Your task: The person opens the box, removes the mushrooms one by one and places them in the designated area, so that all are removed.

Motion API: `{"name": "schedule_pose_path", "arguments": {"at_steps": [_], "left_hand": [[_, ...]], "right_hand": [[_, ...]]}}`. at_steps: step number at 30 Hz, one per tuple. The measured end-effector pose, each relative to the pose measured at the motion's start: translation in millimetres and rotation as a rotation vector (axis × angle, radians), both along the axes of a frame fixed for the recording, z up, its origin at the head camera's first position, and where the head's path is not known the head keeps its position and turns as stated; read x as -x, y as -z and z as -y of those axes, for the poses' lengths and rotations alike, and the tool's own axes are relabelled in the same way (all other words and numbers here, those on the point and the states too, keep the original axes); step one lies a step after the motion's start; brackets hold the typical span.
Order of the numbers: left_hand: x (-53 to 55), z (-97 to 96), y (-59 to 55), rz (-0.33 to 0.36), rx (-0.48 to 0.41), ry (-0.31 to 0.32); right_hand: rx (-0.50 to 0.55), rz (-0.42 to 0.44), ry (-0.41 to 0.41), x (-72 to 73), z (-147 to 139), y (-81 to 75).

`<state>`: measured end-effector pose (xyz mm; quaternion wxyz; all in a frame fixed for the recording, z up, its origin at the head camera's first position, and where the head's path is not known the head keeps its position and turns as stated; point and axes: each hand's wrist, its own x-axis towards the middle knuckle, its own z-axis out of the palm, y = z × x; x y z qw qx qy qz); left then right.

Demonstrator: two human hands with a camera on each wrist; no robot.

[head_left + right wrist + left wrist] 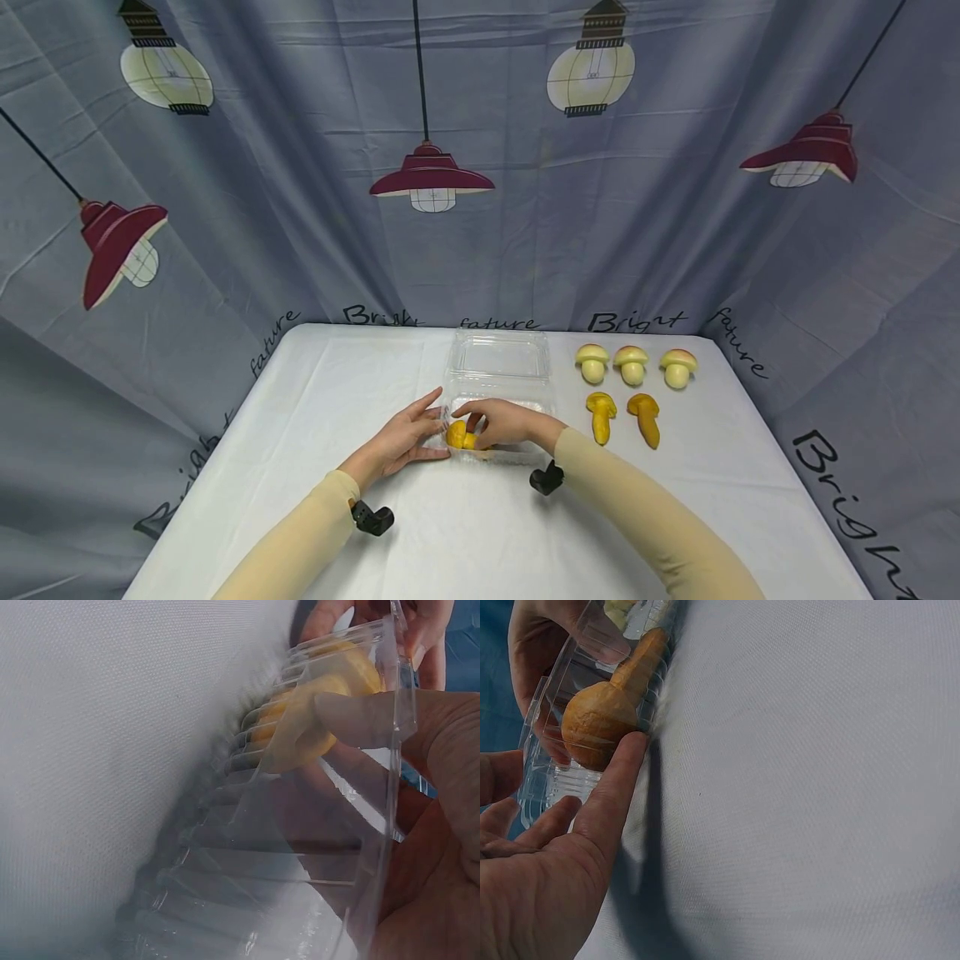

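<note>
Within a clear plastic clamshell box [517,454], a yellow-brown toy mushroom [600,724] lies along the near wall, its round cap towards the left end. My right hand [506,423] reaches into the box and pinches the yellow mushroom [296,731] between thumb and fingers. Part of its grip is hidden behind the plastic. My left hand [405,437] is at the box's left end with fingers spread and fairly straight. One extended digit touches the near wall beside the cap. Whether a second mushroom lies beneath the right hand, I cannot tell.
The box's hinged lid [501,357] lies folded back behind it. On the table's right stand pale toy mushrooms [632,367] in a row, with two yellow-brown toy mushrooms [601,418] in front. A white cloth [360,367] covers the table, and a printed grey curtain [495,258] hangs behind.
</note>
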<state>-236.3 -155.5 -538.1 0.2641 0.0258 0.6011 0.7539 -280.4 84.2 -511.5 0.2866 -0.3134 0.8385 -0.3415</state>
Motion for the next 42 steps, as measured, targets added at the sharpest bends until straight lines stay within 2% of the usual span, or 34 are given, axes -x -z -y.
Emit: {"name": "schedule_pose_path", "arguments": {"at_steps": [26, 42], "left_hand": [[-1.3, -0.5, -1.6, 0.002, -0.001, 0.0], [-1.1, -0.7, -1.2, 0.003, -0.007, -0.001]], "right_hand": [[0.018, -0.012, -0.018, -0.7, 0.4, 3.3], [0.019, -0.058, -0.041, 0.3, 0.4, 6.6]]}}
